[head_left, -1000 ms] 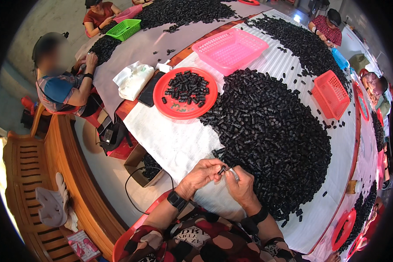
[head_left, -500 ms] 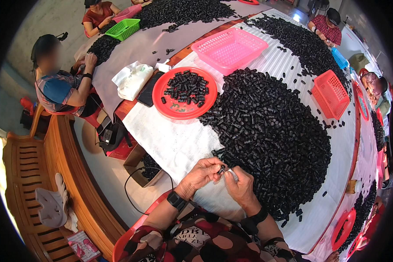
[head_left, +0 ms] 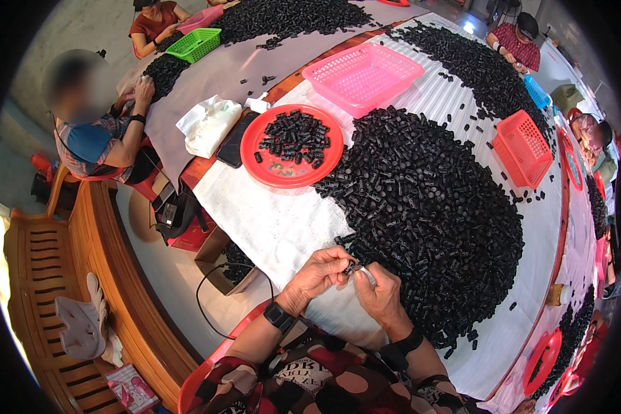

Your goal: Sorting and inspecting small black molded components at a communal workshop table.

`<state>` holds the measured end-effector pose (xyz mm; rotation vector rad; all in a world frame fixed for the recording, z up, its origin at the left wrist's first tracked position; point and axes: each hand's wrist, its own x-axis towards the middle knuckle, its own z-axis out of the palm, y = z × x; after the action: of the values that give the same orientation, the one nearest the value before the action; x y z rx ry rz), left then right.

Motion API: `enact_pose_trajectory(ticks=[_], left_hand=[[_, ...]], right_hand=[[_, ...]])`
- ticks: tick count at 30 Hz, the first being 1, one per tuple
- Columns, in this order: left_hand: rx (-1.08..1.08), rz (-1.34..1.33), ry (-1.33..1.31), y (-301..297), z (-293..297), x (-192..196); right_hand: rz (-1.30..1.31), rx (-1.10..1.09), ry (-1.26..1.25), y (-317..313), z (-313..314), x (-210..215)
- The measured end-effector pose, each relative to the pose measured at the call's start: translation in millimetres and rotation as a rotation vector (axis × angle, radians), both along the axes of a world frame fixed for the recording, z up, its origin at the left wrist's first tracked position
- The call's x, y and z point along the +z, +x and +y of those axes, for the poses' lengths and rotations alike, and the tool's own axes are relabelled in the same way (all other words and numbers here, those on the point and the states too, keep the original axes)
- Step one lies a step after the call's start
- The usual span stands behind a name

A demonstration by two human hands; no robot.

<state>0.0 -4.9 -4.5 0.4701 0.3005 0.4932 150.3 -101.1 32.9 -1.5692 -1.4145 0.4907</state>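
My left hand (head_left: 321, 272) is closed in a pinch on a small black cylindrical part (head_left: 350, 267), held just above the white table cover. My right hand (head_left: 381, 293) is closed close against that part, thumb and fingers together. A thin pale bit shows by its thumb, too small to name. Right in front of both hands spreads a large heap of similar black cylindrical parts (head_left: 421, 207). Further off, left of the heap, a red round tray (head_left: 255, 165) holds a smaller lot of these parts and a few green scraps.
Beyond the heap stands a pink basket (head_left: 366, 103); a red basket (head_left: 521, 152) is at the right. A phone (head_left: 238, 141) and a tissue pack (head_left: 209, 126) lie beside the tray. Several people sit around. A wooden bench (head_left: 110, 276) is at the left.
My hands hold nearly the same pose, the part still between them. The person at the left has turned their head slightly and shifted their hands.
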Motion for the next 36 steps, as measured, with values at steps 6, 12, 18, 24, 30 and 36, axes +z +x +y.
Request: enact_pose_trajectory(ticks=[6, 12, 18, 24, 30, 36], left_hand=[[-0.001, 0.006, -0.004, 0, 0, 2], [-0.017, -0.034, 0.04, 2, 1, 8], [-0.021, -0.053, 0.007, 3, 0, 5], [-0.018, -0.007, 0.019, 1, 1, 7], [-0.018, -0.045, 0.026, 0, 2, 7], [-0.039, -0.036, 0.014, -1, 2, 0]], right_hand=[[-0.047, 0.022, -0.043, 0, -2, -3], [0.048, -0.005, 0.017, -1, -1, -1], [0.061, -0.009, 0.012, -1, -1, 1], [0.07, -0.004, -0.002, 1, -1, -2], [0.053, -0.005, -0.016, 1, -1, 4], [0.055, -0.013, -0.037, 0, -1, 5]])
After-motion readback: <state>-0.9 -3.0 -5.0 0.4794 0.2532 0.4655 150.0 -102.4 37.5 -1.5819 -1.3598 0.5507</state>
